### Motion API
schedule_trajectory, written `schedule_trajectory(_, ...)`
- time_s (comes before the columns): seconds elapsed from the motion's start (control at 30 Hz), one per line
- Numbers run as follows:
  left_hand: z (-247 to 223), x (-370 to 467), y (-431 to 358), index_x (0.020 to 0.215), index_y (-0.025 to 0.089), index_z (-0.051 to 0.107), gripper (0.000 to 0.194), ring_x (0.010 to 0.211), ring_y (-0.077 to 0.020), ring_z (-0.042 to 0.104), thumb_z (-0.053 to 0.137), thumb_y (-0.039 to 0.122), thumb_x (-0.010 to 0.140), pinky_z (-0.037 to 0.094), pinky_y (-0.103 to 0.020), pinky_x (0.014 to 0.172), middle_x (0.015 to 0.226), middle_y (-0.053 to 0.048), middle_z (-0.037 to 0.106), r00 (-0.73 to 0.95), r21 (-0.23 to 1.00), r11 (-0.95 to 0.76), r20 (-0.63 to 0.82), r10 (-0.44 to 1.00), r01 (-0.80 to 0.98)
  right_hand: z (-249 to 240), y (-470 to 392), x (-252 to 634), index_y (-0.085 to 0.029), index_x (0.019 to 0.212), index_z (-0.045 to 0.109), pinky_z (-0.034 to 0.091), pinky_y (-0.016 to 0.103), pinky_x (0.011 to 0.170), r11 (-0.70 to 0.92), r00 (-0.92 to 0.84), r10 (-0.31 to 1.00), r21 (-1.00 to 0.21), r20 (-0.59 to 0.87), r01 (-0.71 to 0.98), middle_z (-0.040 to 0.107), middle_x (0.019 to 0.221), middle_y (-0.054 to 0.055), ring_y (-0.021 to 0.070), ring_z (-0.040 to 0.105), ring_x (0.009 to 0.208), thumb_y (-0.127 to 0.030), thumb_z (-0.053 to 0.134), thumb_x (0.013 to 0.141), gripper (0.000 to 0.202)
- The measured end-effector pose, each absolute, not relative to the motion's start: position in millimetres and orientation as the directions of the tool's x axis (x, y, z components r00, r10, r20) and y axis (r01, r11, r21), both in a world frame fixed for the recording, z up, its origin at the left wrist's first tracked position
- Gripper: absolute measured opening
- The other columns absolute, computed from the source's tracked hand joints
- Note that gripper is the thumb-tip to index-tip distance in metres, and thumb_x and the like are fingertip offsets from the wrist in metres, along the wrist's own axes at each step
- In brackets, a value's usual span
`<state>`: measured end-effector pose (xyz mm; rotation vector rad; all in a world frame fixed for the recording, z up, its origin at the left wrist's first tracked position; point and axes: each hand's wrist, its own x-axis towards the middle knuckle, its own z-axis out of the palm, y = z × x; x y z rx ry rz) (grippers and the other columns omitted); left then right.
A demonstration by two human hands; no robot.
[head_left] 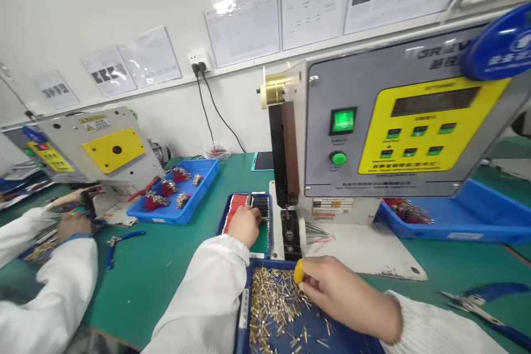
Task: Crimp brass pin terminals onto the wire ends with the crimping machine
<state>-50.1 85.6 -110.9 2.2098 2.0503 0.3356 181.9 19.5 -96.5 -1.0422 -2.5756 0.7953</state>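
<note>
My left hand [244, 225] reaches over a small tray [218, 227] of red wires [237, 204] and black wires [261, 203]. Its fingers are curled down at the wires, and what lies between them is hidden. Above a dark blue tray [344, 337] of loose gold-coloured metal pins [269, 301] is my right hand [336, 287]. A yellow finger cover [298, 271] caps its forefinger, which closes toward the thumb; anything pinched there is too small to make out. Just ahead of both hands stands the black tooling [289, 235] of a grey machine [344, 177].
Blue-handled pliers [477, 298] lie at right; another pair [118, 243] lies at left. Blue bins [199, 177] [460, 232] hold red wire bundles. A co-worker's sleeves [70, 276] and hand [74, 225] are at a second machine [112, 144] on the left.
</note>
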Motion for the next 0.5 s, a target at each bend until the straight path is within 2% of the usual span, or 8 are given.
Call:
schedule_trajectory(0.1, -111.4, -48.9, 82.7, 0.085, 0.016, 0.066, 0.016, 0.096, -0.0227, 0.055, 0.051, 0.012, 0.085, 0.042, -0.032, 0.084, 0.093, -0.009, 0.063, 0.045, 0.241, -0.067, 0.094, 0.995, 0.968, -100.1, 23.0, 179.9, -0.018, 0.072, 0.052, 0.037, 0.025, 0.058, 0.629, -0.721, 0.685, -0.581, 0.1, 0.517, 0.056, 0.072, 0.001, 0.0154, 0.053, 0.062, -0.011, 0.046, 0.086, 0.016)
schedule_trajectory(0.2, -112.6, -49.1, 81.2, 0.088, 0.016, 0.066, 0.017, 0.095, -0.0225, 0.055, 0.051, 0.01, 0.084, 0.043, -0.032, 0.083, 0.093, -0.008, 0.063, 0.024, 0.256, -0.052, 0.112, 0.993, 0.965, -91.7, 31.4, 173.4, -0.019, 0.066, 0.048, 0.038, 0.027, 0.059, 0.65, -0.71, 0.686, -0.575, 0.161, 0.497, 0.054, 0.071, 0.002, 0.0158, 0.052, 0.062, -0.012, 0.044, 0.084, 0.019)
schedule_trajectory(0.3, -115.3, -50.0, 83.0, 0.097, 0.016, 0.067, 0.02, 0.095, -0.0224, 0.054, 0.05, 0.015, 0.086, 0.043, -0.032, 0.084, 0.096, -0.009, 0.063, 0.004, 0.27, -0.042, 0.139, 0.99, 0.962, -71.5, 43.3, 163.7, -0.019, 0.068, 0.055, 0.037, 0.025, 0.055, 0.599, -0.721, 0.682, -0.658, 0.12, 0.457, 0.056, 0.07, 0.001, 0.0153, 0.052, 0.06, -0.017, 0.047, 0.081, 0.015)
schedule_trajectory(0.4, -118.6, -50.7, 86.5, 0.102, 0.017, 0.068, 0.027, 0.097, -0.0239, 0.052, 0.044, 0.019, 0.091, 0.043, -0.035, 0.086, 0.098, -0.011, 0.062, -0.018, 0.281, -0.03, 0.167, 0.986, 0.959, -51.5, 56.3, 157.7, -0.02, 0.078, 0.063, 0.039, 0.024, 0.053, 0.427, -0.752, 0.659, -0.83, 0.013, 0.36, 0.059, 0.068, 0.001, 0.015, 0.054, 0.06, -0.026, 0.055, 0.079, 0.01)
schedule_trajectory(0.5, -120.4, -51.4, 90.8, 0.096, 0.017, 0.071, 0.03, 0.098, -0.0259, 0.05, 0.042, 0.017, 0.09, 0.042, -0.038, 0.087, 0.098, -0.013, 0.061, -0.028, 0.295, -0.024, 0.171, 0.985, 0.955, -44.0, 67.7, 161.4, -0.019, 0.085, 0.063, 0.044, 0.024, 0.053, 0.122, -0.792, 0.604, -0.972, -0.088, 0.2, 0.063, 0.07, 0.002, 0.0138, 0.054, 0.056, -0.035, 0.067, 0.074, 0.02)
